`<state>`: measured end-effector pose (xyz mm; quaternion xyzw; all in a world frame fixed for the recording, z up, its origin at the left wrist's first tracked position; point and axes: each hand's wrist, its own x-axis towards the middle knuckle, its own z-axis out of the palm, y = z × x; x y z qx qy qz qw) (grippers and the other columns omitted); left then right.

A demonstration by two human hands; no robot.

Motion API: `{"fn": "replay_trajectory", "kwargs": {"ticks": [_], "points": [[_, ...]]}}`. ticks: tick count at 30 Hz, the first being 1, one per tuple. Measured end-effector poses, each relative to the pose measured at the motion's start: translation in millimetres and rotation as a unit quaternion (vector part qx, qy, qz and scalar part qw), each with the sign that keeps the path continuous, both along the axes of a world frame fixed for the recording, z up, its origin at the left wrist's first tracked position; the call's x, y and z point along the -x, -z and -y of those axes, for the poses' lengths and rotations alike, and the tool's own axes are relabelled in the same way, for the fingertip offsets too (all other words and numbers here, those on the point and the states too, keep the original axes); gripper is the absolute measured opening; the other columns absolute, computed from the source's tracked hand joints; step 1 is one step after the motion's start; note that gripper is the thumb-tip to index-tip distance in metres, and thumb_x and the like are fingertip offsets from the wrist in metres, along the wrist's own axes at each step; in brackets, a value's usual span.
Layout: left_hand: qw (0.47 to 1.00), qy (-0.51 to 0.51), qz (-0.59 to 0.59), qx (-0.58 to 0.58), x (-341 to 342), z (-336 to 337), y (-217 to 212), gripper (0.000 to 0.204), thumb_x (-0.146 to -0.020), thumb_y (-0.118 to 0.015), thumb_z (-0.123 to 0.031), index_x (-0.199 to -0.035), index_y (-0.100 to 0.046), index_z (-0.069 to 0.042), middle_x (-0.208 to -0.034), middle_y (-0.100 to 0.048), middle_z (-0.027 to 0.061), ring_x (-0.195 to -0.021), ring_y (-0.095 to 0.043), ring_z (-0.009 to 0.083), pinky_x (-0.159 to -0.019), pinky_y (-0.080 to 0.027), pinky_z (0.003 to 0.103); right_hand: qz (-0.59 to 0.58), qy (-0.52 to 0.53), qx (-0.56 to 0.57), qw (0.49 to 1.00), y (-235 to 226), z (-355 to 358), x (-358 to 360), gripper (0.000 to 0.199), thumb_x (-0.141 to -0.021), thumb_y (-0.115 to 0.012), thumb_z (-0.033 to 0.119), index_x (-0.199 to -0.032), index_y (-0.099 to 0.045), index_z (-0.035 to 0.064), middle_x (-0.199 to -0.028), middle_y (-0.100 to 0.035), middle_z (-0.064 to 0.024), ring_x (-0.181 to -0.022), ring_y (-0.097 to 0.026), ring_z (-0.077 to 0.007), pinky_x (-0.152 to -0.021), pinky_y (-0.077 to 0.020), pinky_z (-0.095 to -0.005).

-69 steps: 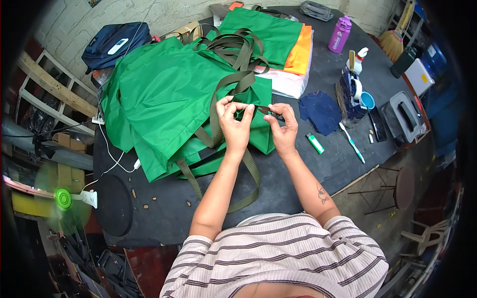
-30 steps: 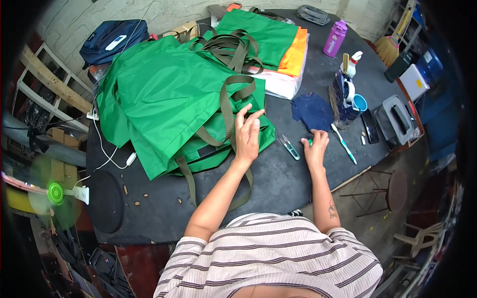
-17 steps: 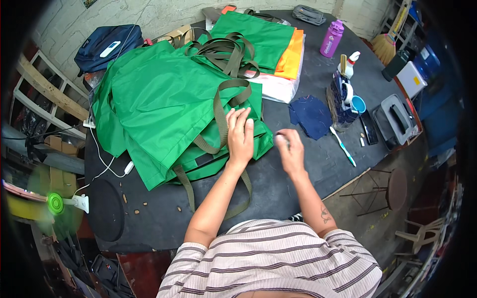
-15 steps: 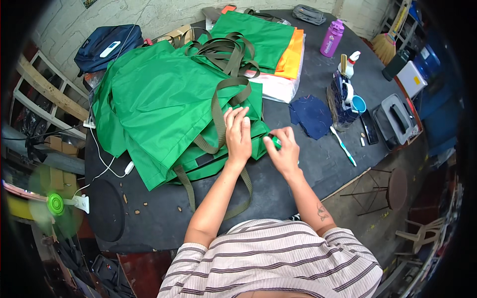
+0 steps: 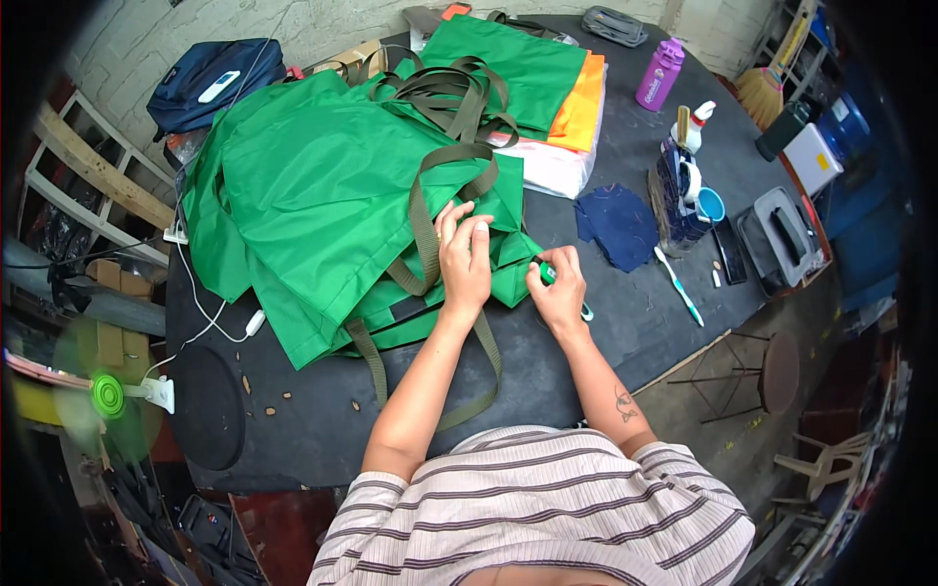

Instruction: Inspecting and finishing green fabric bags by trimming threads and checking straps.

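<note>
A pile of green fabric bags [image 5: 303,186] with olive webbing straps [image 5: 427,220] covers much of the dark table. My left hand [image 5: 463,266] rests on the nearest bag beside a strap loop, its fingers stretched out and slightly curled at the tips. Just to the right, my right hand [image 5: 561,293] is closed around a small green and black object [image 5: 546,272] at the bag's right corner. Most of that object is hidden by my fingers, so its kind is unclear. Below this hand a pale rounded end [image 5: 586,312] shows.
Navy fabric pieces [image 5: 618,228], a toothbrush [image 5: 678,286], a phone [image 5: 729,250] and a filled holder [image 5: 681,200] are on the right. Farther back stand a purple bottle [image 5: 660,73] and folded orange fabric [image 5: 576,112]. A small fan [image 5: 109,397] spins at the left edge.
The bag's right corner appears slightly raised and spread toward my right hand. My left fingers have curled a little; my right hand still grips the green and black object.
</note>
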<state>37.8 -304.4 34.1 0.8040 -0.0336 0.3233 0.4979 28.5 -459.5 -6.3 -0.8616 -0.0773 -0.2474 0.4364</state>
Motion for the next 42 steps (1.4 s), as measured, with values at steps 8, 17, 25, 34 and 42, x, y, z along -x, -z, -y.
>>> {"fn": "replay_trajectory", "kwargs": {"ticks": [8,17,25,34,42], "points": [[0.999,0.014,0.033,0.018,0,3,-5,0.034,-0.099,-0.041,-0.022,-0.098,-0.067,0.001,-0.119,-0.056,0.0195,-0.127,-0.040,0.0374,-0.105,-0.032,0.045,-0.014,0.004,-0.018,1.000,-9,0,2,0.021,-0.077,-0.070,0.018,-0.088,-0.059,0.0034,-0.089,-0.057,-0.0115,-0.073,-0.062,-0.0330,-0.064,-0.0486,-0.0422],[0.991,0.110,0.070,-0.011,-10,15,-3,0.048,-0.102,-0.028,-0.029,-0.116,-0.062,0.001,-0.123,-0.060,0.0174,-0.129,-0.043,0.0365,-0.112,-0.024,0.045,0.037,-0.008,0.047,0.998,-52,-11,-8,0.023,-0.072,-0.071,0.018,-0.084,-0.054,0.0065,-0.084,-0.055,-0.0083,-0.066,-0.061,-0.0309,-0.057,-0.0481,-0.0415],[0.992,0.113,0.056,-0.006,-9,18,-2,0.046,-0.102,-0.029,-0.028,-0.115,-0.062,0.001,-0.121,-0.061,0.0180,-0.129,-0.044,0.0374,-0.112,-0.024,0.046,0.006,0.015,0.064,0.998,-47,-10,-9,0.021,-0.072,-0.069,0.018,-0.083,-0.054,0.0073,-0.084,-0.054,-0.0079,-0.066,-0.060,-0.0321,-0.057,-0.0476,-0.0437],[0.993,0.107,0.056,0.006,-4,14,-8,0.045,-0.101,-0.032,-0.028,-0.114,-0.063,0.002,-0.120,-0.061,0.0194,-0.129,-0.044,0.0380,-0.111,-0.026,0.045,-0.024,0.014,0.039,0.999,-34,-3,-14,0.022,-0.074,-0.068,0.020,-0.084,-0.055,0.0065,-0.085,-0.056,-0.0092,-0.072,-0.061,-0.0336,-0.062,-0.0479,-0.0435],[0.980,0.175,-0.086,-0.049,92,-16,-24,0.030,-0.088,-0.062,-0.016,-0.115,-0.063,-0.002,-0.118,-0.060,0.0164,-0.113,-0.057,0.0300,-0.093,-0.047,0.037,-0.169,0.093,0.160,0.968,-17,48,-22,0.036,-0.080,-0.069,0.040,-0.088,-0.060,0.0059,-0.086,-0.063,-0.0115,-0.084,-0.061,-0.0339,-0.073,-0.0453,-0.0439]]}}
